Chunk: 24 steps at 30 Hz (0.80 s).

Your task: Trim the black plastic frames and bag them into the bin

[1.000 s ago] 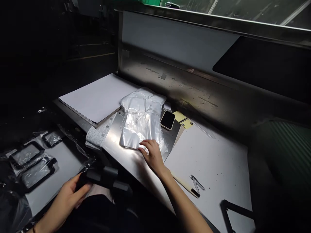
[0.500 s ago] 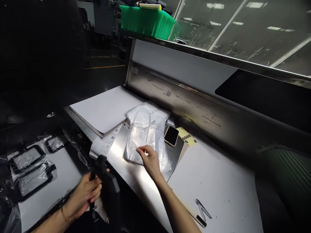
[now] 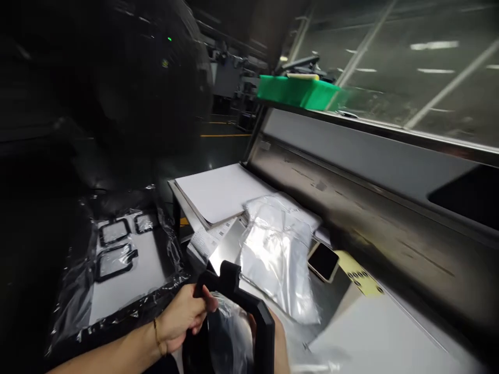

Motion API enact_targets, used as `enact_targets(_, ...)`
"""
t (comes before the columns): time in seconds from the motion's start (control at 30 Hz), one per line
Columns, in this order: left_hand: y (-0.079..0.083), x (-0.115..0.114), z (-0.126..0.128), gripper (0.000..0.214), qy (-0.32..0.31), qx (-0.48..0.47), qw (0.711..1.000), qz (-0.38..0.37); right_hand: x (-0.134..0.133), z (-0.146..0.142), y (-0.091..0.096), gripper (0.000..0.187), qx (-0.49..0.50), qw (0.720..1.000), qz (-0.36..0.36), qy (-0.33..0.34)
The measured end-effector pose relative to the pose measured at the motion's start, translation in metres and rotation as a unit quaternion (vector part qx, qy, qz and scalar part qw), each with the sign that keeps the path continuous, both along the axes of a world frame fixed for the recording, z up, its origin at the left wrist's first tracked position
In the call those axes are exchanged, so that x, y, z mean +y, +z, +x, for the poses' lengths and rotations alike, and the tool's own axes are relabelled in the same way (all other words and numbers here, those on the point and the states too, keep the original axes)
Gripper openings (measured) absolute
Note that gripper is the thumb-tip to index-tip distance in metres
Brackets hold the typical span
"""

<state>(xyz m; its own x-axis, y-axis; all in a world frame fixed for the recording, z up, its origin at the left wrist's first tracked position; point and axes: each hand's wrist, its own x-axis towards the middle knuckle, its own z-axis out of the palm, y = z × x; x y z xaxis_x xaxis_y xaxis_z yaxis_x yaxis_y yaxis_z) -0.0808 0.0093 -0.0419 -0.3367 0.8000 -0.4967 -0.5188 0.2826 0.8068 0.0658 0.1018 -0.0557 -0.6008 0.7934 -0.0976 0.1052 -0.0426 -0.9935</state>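
My left hand (image 3: 181, 318) is closed round the left side of a black plastic frame (image 3: 262, 318), which it holds upright near the bottom of the view. A clear plastic bag (image 3: 230, 333) sits in or behind the frame's opening. My right hand is hidden behind the frame. Only its forearm (image 3: 279, 347) shows, so I cannot see its fingers. Just beyond lies a pile of clear bags (image 3: 278, 254) on the steel bench (image 3: 228, 246).
A phone (image 3: 323, 261) and a yellow note (image 3: 358, 270) lie right of the pile. A stack of white sheets (image 3: 222, 192) and a printed label sheet (image 3: 205, 240) lie to the left. Lower left, a film-lined tray (image 3: 117, 291) holds more black frames (image 3: 115, 259). A green bin (image 3: 302, 91) sits on the back ledge.
My left hand has lifted the black frame up in front of me. My right hand left the bag pile and went behind the frame. The camera swung left.
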Motion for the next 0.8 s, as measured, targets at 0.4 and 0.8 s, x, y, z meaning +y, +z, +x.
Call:
enact_targets(0.4, -0.008, -0.090, -0.084, 0.021, 0.044, -0.047, 0.998, 0.003, -0.002, -0.038, 0.010, 0.040, 0.111, 0.942, -0.316, 0.016)
enact_targets(0.8, -0.005, -0.042, -0.131, 0.029, -0.218, -0.012, 0.975, -0.051, 0.002, -0.144, 0.039, 0.030, -0.030, 0.953, -0.179, 0.241)
